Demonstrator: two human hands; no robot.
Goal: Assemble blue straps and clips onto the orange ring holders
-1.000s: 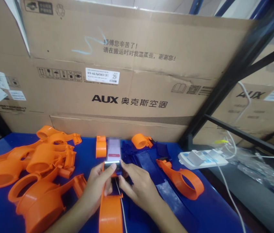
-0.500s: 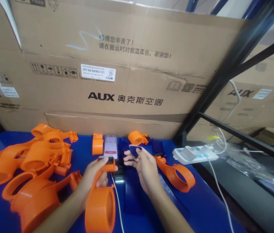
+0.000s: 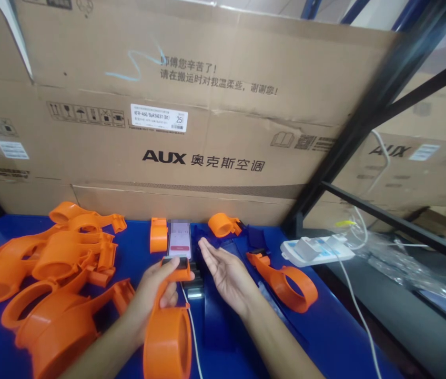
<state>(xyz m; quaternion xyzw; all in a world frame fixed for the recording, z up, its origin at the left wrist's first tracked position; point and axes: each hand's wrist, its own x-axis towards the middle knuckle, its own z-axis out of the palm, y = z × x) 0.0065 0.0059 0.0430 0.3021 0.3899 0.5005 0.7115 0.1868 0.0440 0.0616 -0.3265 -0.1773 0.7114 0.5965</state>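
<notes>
My left hand is closed around the arm of an orange plastic tape dispenser, its thumb lying by a black insert in the dispenser's head. The big ring hangs below, toward me. My right hand is turned palm to the left, fingers stretched out and nothing visible in them. Under it lie dark blue flat pieces. Between the hands sit small black pieces, one with a shiny strip. Right of my right hand lies another orange dispenser.
Several orange dispensers are piled at the left. A phone stands behind my hands, beside an orange part. A white power strip with cords lies at the right. A large cardboard box and black frame post close off the back.
The small blue piece that was pinched in my right hand is no longer visible there; its fingers have straightened and moved slightly left. My left hand with the dispenser has shifted slightly right.
</notes>
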